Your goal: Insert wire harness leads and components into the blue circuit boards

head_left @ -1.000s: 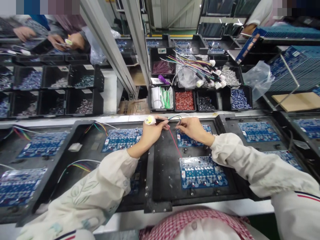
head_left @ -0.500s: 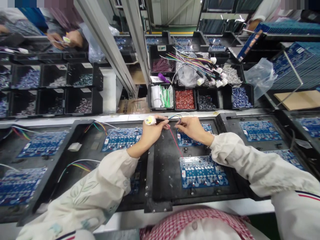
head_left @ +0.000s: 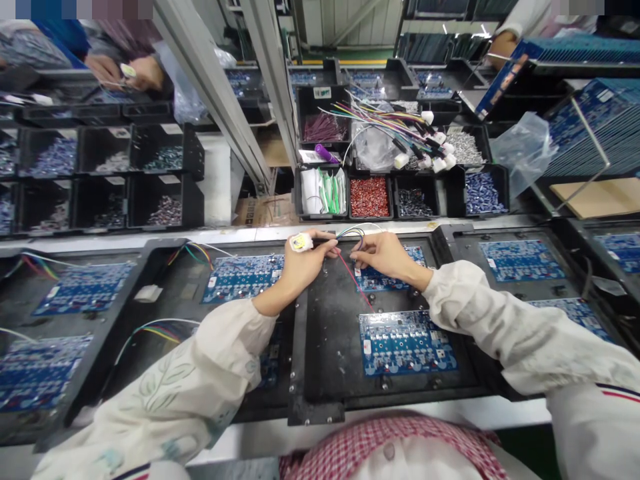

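My left hand is closed around a wire harness; its white connector shows above the thumb side. Thin coloured wires arch from that hand over to my right hand, whose thumb and fingers pinch their ends. A single red wire slants down toward the nearer blue circuit board. Beneath my right hand lies the farther circuit board, partly covered by it. Both boards lie in a black tray.
Bins ahead hold red components, blue components and a bundle of wire harnesses. Trays with more boards stand on both sides. A metal post rises at left; a co-worker's hands are beyond it.
Both hands stay almost in place, still on the harness. The lower end of the red wire has swung slightly right. The co-worker's hands have shifted a little left.
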Demonstrator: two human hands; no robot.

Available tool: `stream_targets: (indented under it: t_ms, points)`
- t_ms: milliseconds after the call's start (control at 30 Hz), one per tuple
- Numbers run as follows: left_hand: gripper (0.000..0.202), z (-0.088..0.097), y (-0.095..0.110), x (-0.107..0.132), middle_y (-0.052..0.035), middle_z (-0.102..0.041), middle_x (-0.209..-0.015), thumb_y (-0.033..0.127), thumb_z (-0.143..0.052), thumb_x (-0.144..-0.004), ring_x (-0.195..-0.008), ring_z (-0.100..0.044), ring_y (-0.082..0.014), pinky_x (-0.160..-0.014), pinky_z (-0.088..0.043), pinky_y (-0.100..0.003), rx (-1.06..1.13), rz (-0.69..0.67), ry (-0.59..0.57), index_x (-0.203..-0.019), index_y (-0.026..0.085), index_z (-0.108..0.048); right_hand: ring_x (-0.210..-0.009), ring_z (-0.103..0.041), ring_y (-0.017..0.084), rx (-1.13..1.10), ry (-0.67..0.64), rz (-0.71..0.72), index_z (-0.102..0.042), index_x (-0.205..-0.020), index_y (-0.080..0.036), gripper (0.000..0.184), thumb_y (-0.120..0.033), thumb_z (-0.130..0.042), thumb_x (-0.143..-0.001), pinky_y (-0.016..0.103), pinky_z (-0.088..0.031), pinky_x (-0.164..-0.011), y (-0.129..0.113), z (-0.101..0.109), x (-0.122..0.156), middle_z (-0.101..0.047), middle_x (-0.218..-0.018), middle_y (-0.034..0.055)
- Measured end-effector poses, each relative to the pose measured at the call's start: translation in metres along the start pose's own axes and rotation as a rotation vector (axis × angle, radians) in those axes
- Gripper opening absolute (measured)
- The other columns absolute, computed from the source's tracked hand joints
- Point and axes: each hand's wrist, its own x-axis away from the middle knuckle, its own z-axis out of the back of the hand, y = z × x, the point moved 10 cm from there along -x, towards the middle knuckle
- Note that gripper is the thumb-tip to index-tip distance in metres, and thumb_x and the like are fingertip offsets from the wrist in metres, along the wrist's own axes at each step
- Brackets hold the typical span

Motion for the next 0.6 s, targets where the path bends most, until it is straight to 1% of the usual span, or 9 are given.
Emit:
stream_targets:
  t_ms: [200, 433, 600]
  points:
    - [0.017, 0.000, 0.001, 0.001, -0.0038, -0.067, -0.060, 0.022, -0.070, -0.065, -0.056, -0.066, -0.0162, -0.061, -0.057, -0.030, -0.030, -0.006, -0.006, -0.075, 0.011, -0.064, -0.047, -0.063, 0.013, -0.009, -0.015, -0.019, -0.061, -0.069, -0.014, 0.006, -0.017, -0.066, -0.071, 0.023, -0.053, -0.049, 0.002, -0.001, -0.001, -0.064, -0.051, -0.0004]
    - [0.017, -0.002, 0.004, 0.002, -0.0043, -0.067, -0.060, 0.022, -0.070, -0.065, -0.056, -0.066, -0.0165, -0.060, -0.057, -0.030, -0.021, -0.023, -0.020, -0.075, 0.010, -0.064, -0.055, -0.065, 0.016, 0.233, 0.104, 0.115, -0.064, -0.072, -0.014, 0.005, -0.019, -0.064, -0.073, 0.026, -0.052, -0.054, -0.010, 0.012, -0.001, -0.067, -0.059, 0.0022]
    - [0.017, -0.002, 0.004, 0.002, -0.0048, -0.067, -0.060, 0.022, -0.070, -0.065, -0.055, -0.066, -0.0165, -0.060, -0.057, -0.031, -0.018, -0.023, -0.018, -0.075, 0.010, -0.064, -0.054, -0.065, 0.016, 0.257, 0.107, 0.113, -0.064, -0.071, -0.013, 0.005, -0.018, -0.064, -0.073, 0.027, -0.052, -0.054, -0.013, 0.013, 0.000, -0.066, -0.059, 0.0023]
